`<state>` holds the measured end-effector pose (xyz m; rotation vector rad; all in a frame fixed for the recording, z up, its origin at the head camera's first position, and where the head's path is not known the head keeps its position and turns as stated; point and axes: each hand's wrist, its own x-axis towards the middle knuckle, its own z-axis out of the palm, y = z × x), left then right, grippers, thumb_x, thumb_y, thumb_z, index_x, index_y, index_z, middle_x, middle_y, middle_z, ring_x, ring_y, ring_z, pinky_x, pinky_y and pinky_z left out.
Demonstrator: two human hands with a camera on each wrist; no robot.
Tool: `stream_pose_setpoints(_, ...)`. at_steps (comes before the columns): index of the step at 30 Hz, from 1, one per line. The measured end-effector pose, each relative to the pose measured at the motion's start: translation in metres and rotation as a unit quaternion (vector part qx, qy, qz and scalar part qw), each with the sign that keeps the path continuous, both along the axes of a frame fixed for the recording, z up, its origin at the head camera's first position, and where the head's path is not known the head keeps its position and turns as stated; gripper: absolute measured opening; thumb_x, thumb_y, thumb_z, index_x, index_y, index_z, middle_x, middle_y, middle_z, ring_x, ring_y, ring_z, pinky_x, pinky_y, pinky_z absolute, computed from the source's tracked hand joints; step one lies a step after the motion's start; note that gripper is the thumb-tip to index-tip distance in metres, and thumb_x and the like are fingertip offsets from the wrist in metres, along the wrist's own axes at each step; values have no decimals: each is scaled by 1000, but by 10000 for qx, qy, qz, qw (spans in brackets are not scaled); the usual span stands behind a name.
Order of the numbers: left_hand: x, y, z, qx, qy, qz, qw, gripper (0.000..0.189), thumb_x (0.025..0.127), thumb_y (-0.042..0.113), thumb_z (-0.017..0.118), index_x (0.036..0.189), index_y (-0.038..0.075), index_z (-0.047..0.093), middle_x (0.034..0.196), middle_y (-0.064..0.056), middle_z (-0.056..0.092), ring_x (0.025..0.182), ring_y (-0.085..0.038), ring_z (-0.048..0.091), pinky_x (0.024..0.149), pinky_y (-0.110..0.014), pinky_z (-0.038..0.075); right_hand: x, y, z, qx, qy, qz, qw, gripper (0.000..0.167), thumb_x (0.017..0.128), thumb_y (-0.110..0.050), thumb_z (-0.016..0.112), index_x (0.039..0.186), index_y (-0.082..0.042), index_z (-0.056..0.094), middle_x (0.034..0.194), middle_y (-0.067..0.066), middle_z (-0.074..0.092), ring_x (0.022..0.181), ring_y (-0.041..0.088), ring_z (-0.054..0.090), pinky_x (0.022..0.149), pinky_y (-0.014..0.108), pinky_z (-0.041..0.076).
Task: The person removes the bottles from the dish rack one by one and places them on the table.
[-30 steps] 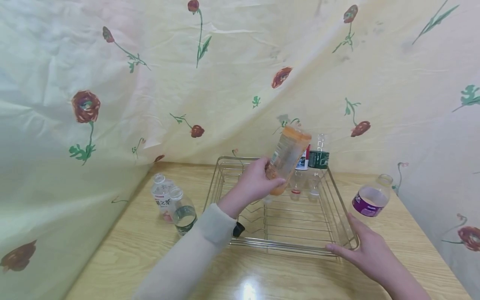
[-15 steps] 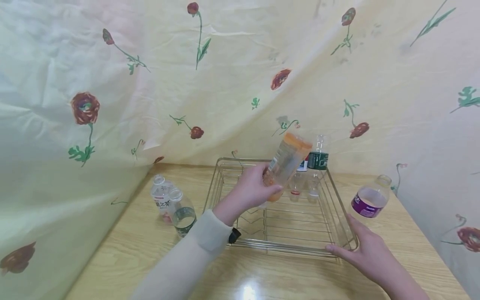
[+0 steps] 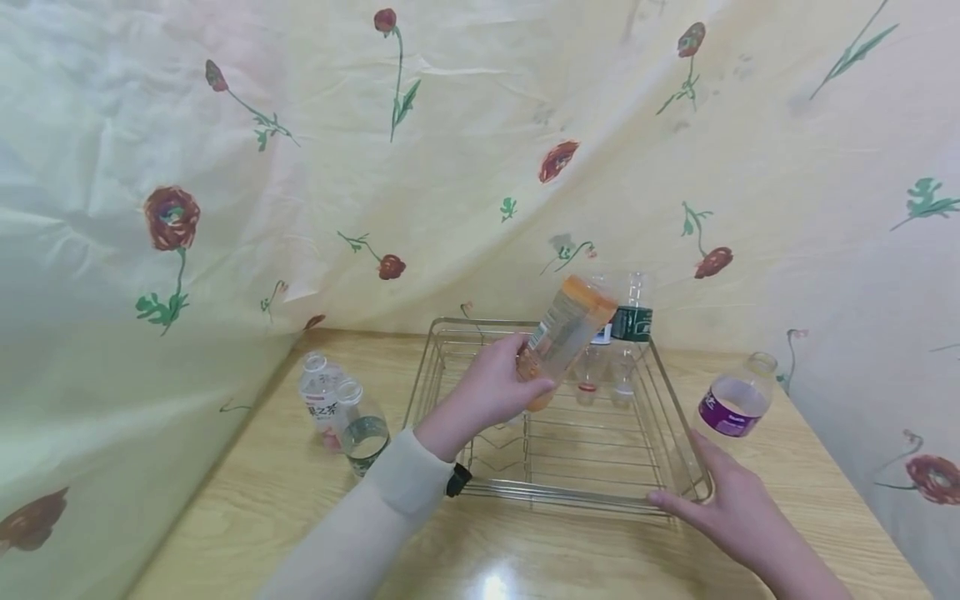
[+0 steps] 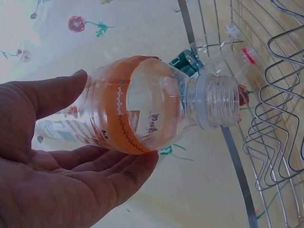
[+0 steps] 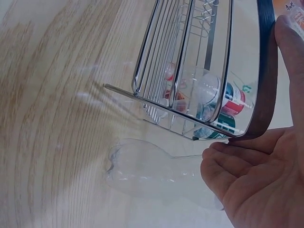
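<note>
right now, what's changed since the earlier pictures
In the head view, the left hand and the orange bottle it grips have moved slightly down and left. Nothing was released; the right hand stays on the rack.

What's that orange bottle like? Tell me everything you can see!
The orange bottle is see-through and plastic-looking, with an orange printed label, a pale neck ring and bare screw threads. It has no cap and looks empty. The left hand grips it at a tilt, mouth downward, over the wire rack.
</note>
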<state>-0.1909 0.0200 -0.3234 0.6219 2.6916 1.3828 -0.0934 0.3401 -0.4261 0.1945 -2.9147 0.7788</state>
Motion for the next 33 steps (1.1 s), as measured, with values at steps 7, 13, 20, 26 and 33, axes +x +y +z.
stream_pose_setpoints(7,6,-3,3,-7,-113,32,9999,57,91,27,80,138,5,56,124,-8,65,109,-23,64,90,-42,57,1,0,0,-19,27,6,10000,113,81,-54,83,149,18,29,144,44,37,124,66,39,94,77,37)
stream_pose_setpoints(13,9,-5,4,-11,-58,28,10000,58,92,25,79,140,6,55,125,-6,65,109,-22,63,92,-43,56,2,-2,1,-41,146,11,9999,111,81,-52,83,148,18,30,143,44,38,124,66,40,94,77,37)
stream_pose_setpoints(20,11,-7,5,-107,81,40,9999,56,91,22,80,139,7,55,122,-4,65,106,-20,63,89,-41,57,4,-4,7,17,93,-20,10000,114,81,-54,82,150,18,26,145,44,35,125,66,37,94,78,36)
stream_pose_setpoints(26,12,-8,2,-207,303,1,9993,54,91,20,80,137,6,56,119,-3,64,102,-18,63,86,-39,57,7,-8,16,70,50,-78,9999,123,80,-58,82,156,12,14,148,45,29,126,67,35,94,79,35)
stream_pose_setpoints(33,16,-10,0,-305,421,-26,9986,51,91,18,79,135,5,57,118,-4,65,103,-19,63,87,-39,57,10,-14,26,35,53,-63,10000,126,79,-60,81,160,5,10,152,42,26,127,67,35,93,78,36)
